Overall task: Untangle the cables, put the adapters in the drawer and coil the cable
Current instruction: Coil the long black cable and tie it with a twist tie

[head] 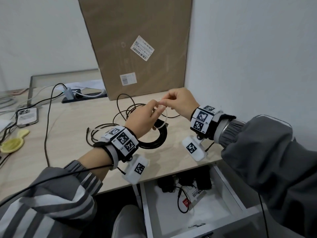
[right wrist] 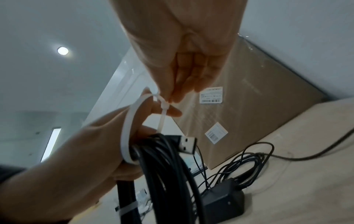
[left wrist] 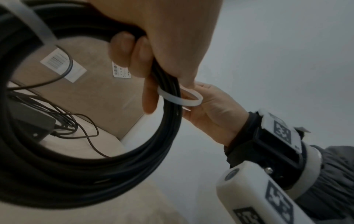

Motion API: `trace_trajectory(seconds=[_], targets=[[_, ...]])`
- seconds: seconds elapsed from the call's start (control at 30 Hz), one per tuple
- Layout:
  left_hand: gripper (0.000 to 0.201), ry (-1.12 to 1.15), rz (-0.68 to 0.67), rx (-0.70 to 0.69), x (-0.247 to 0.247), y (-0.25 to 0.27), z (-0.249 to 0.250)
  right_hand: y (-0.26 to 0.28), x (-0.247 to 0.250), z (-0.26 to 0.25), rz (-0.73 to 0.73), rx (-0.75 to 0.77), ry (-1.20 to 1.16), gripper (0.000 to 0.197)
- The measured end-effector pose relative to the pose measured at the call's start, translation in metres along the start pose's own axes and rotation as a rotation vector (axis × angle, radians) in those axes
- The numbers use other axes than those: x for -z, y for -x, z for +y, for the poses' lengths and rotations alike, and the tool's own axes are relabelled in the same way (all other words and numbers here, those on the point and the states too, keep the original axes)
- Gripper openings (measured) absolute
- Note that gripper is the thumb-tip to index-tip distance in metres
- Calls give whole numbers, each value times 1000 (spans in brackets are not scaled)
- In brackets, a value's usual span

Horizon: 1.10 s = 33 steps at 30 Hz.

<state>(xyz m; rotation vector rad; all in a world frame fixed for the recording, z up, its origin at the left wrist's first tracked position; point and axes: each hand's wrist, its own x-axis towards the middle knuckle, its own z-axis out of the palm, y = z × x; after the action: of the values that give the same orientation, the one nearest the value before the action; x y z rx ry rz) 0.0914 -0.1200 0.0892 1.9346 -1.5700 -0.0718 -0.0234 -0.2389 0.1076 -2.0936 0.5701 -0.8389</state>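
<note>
- Coiled black cable (head: 158, 136) is held up off the desk (head: 72, 134), just past mid-frame in the head view; the bundle is gripped by the left hand (head: 139, 120), fingers curled round the strands.
- A white zip tie (right wrist: 130, 131) is looped round the bundle and over the left fingers (left wrist: 134, 60); its head sits at about 12 o'clock of the loop.
- The tie near its head is pinched by the right hand (head: 183, 103), thumb and fingertips closed on it, other fingers curled in.
- A USB-A plug (right wrist: 186, 143) sticks out of the bundle at about 3 o'clock of the tie loop.
- A second, clear tie (right wrist: 127, 208) is seen round the lower part of the coil in the right wrist view.
- Loose thin black cables (head: 127, 109) lie tangled on the desk behind the hands; one black adapter (right wrist: 224, 200) rests on the desk among them.
- The drawer (head: 228, 189) stands open under the desk edge, at about 5 o'clock from the hands; black adapters (head: 185, 182) with a short lead lie at its back, beside a white and red packet (head: 192, 197).
- A cardboard box (head: 137, 42) leans against the wall at 12 o'clock, two labels on it.
- At 9–10 o'clock: a power strip (head: 82, 97) with a charger plugged in, a phone (head: 27, 116), a yellow item (head: 13, 141) at the far edge.
</note>
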Motion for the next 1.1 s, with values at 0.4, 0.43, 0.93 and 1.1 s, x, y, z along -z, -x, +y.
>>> trace_trajectory(seconds=[0.4, 0.43, 0.93, 1.1], targets=[[25, 43, 58, -11, 5, 1, -9, -11, 8, -12, 147, -48, 205, 27], [28, 66, 58, 8, 7, 3, -11, -18, 15, -12, 250, -98, 129, 27], [19, -253, 101, -74, -3, 4, -2, -29, 11, -24, 170, -638, -775, 34], [18, -294, 114, -59, 7, -4, 12, -32, 27, -39, 139, -627, -767, 36]])
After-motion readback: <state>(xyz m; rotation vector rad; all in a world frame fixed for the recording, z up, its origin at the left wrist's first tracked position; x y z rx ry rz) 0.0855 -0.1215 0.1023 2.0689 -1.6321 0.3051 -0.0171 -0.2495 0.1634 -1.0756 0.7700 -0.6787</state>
